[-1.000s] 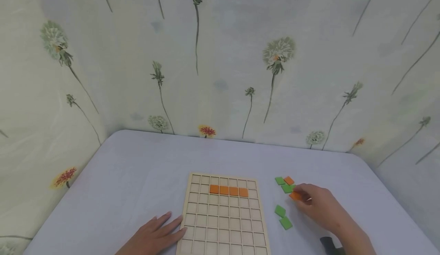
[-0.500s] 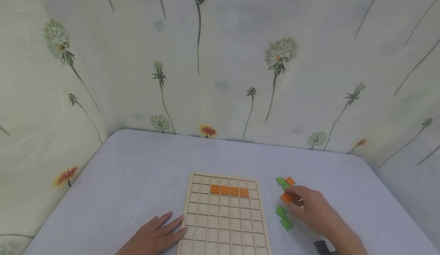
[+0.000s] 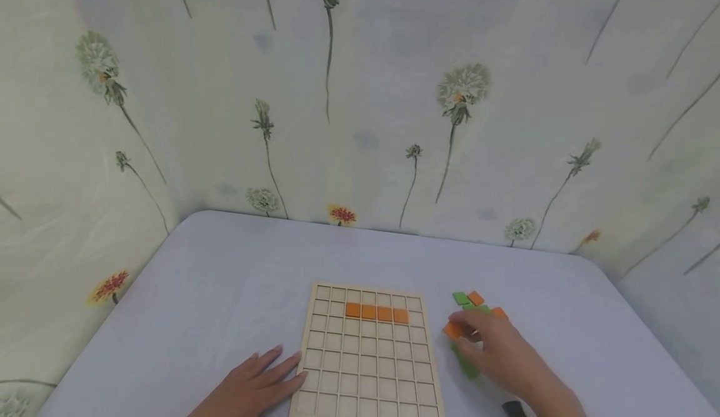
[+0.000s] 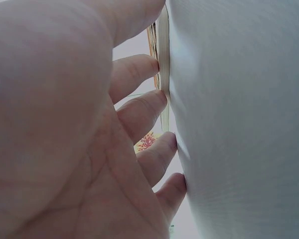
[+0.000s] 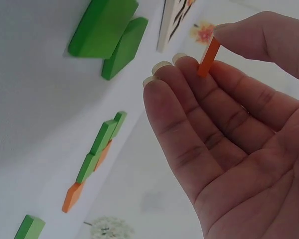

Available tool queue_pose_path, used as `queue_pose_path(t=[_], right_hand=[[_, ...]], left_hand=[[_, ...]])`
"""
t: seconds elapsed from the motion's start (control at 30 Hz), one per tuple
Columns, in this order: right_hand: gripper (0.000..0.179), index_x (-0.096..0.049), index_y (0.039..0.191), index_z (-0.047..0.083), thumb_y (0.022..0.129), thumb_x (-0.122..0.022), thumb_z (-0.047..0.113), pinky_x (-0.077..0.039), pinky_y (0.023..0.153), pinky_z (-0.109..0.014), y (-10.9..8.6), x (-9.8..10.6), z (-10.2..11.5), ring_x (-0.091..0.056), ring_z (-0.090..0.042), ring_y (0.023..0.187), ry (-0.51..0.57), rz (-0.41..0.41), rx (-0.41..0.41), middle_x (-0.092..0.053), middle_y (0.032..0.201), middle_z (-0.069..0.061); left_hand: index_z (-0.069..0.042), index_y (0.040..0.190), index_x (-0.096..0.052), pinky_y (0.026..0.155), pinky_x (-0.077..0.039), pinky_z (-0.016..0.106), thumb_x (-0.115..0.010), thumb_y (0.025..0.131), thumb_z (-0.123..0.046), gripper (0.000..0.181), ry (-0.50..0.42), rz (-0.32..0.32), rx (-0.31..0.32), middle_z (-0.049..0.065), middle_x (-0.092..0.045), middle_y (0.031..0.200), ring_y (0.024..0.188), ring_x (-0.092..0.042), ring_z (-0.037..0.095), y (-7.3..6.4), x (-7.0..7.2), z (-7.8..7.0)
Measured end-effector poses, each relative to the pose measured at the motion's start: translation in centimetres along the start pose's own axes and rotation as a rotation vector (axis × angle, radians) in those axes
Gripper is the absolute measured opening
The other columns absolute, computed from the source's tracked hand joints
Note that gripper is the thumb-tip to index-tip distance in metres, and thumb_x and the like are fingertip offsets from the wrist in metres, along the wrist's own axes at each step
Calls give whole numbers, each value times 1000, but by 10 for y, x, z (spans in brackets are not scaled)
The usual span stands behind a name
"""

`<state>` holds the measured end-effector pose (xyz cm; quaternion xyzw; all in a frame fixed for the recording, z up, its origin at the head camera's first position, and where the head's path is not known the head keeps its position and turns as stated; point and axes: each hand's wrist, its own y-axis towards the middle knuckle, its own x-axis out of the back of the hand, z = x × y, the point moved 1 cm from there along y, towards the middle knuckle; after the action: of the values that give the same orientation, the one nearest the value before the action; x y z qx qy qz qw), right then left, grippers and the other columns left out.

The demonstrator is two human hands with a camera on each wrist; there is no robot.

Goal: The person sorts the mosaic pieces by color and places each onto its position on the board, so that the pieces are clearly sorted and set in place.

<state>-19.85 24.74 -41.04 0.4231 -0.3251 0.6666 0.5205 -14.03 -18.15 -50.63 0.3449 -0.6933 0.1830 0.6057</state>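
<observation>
My right hand (image 3: pixel 490 348) pinches an orange square tile (image 3: pixel 452 331) between thumb and fingers, just right of the wooden grid board (image 3: pixel 368 345). In the right wrist view that tile (image 5: pixel 209 58) shows edge-on, with the thumb on one side and fingertips on the other. Four orange tiles would read as a row; several orange tiles (image 3: pixel 368 311) lie side by side in the board's second row. My left hand (image 3: pixel 255 382) lies with fingers spread, fingertips at the board's left edge. In the left wrist view those fingers (image 4: pixel 139 112) reach along the side of the board (image 4: pixel 163 64).
Loose green tiles (image 3: pixel 460 298) and orange tiles (image 3: pixel 475 298) lie right of the board, partly behind my right hand. Two green tiles (image 5: pixel 124 49) show close up in the right wrist view. A dark object (image 3: pixel 513 409) shows by the right wrist. A flowered cloth (image 3: pixel 360 92) hangs behind the table.
My right hand has carried the orange tile left and slightly nearer, toward the board, uncovering another orange tile behind it. The left hand stays at the board's edge.
</observation>
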Motion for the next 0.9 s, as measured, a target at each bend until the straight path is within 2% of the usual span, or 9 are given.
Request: queue_pose_path(t=[0.3,0.63,0.77,0.9], right_hand=[[36,-74,123,15,89,-83,12,-56,88,-39,1,-5,11,-65,-10,100,-39,38,-86,-71,117,8],[33,-74,121,16,90,-82,13,-57,90,-39,0,-9,21,-65,-9,101,-54,25,-53,-71,116,10],[31,-74,121,18,90,-81,15,-56,92,-40,1,-10,26,-66,-8,102,-50,33,-69,-71,116,11],[30,-75,120,18,91,-81,15,-57,90,-39,1,-10,30,-66,-7,100,-42,33,-27,-71,115,13]], left_hand=[[-25,154,-55,104,-48,56,-48,98,-75,75,-3,6,4,0,-49,160,143,-48,35,1,0,1],[-24,154,-56,104,-48,55,-49,98,-74,75,1,23,5,1,-49,160,144,-48,35,1,1,0],[-23,154,-56,103,-49,53,-50,99,-72,74,26,10,-14,1,-50,159,143,-48,35,1,1,0],[-23,153,-56,103,-49,54,-50,99,-73,74,27,-5,-16,1,-50,159,142,-49,35,1,1,0]])
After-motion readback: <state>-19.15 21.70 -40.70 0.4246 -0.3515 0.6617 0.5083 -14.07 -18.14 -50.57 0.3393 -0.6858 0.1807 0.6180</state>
